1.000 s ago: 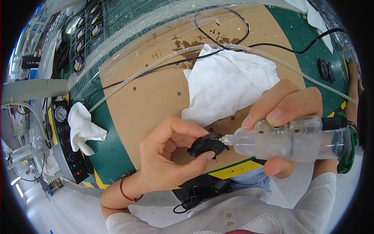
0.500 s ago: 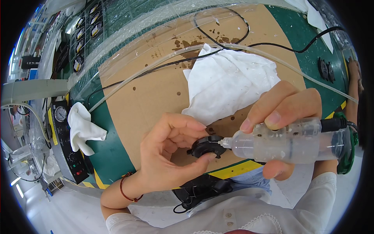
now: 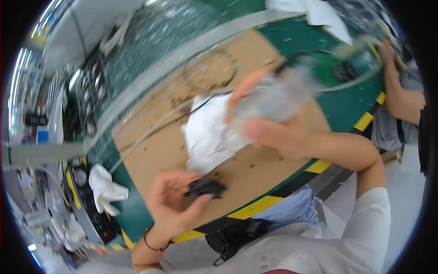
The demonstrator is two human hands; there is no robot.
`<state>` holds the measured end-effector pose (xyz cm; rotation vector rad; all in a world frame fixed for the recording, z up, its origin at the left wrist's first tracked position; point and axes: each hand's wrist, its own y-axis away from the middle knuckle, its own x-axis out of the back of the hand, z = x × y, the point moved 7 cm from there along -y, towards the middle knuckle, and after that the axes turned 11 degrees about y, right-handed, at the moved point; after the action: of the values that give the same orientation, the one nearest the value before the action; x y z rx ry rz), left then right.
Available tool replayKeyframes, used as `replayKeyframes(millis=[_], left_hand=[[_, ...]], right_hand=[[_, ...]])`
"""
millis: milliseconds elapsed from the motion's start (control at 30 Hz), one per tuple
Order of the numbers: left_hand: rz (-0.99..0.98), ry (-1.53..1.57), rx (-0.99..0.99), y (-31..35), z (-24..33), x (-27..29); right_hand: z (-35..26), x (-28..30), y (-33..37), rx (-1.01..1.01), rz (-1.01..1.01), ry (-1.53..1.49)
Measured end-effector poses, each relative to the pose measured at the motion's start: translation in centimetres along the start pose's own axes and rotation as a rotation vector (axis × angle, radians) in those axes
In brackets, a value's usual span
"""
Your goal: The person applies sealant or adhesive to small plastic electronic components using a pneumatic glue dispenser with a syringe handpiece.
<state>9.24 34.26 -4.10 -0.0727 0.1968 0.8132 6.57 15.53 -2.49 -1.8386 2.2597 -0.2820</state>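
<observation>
In the head view, the two hands are well apart. The left hand (image 3: pixel 171 203) pinches a small black part (image 3: pixel 206 187) between its thumb and fingers, low over the brown cardboard (image 3: pixel 148 157). The right hand (image 3: pixel 289 139) is wrapped around a clear plastic bottle (image 3: pixel 276 102), up and to the right of the black part. The bottle is blurry, so I cannot tell if its tip touches the big white cloth (image 3: pixel 203 134) behind it. That cloth lies on the cardboard, and the cardboard lies on the green desk (image 3: pixel 349 112). Yellow and black tape (image 3: pixel 258 208) runs along the near edge. On the left, a small white cloth (image 3: pixel 104 187) lies next to a black box with a round dial (image 3: pixel 84 203). On the far right, another person's arm (image 3: pixel 401 98) shows.
</observation>
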Motion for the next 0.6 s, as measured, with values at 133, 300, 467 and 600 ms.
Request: replayKeyframes(millis=[133,300,467,600], left_hand=[[0.307,-0.041,-0.241,0.4,3.5,2.2],[0.082,-0.11,-0.344,-2.3,8.7,-4.2],[-0.175,-0.279,-0.246,-7.4,10.9,-16.0],[-0.447,-0.357,-0.022,-12.5,8.7,-23.2]], right_hand=[[0.3,-0.1,-0.9,-0.224,-0.132,-0.214],[0.6,-1.1,-1.1,-0.211,-0.515,-0.188],[0.5,-0.8,-0.7,0.03,-0.429,-0.174],[0.9,-1.4,-0.4,-0.168,-0.51,-0.195]])
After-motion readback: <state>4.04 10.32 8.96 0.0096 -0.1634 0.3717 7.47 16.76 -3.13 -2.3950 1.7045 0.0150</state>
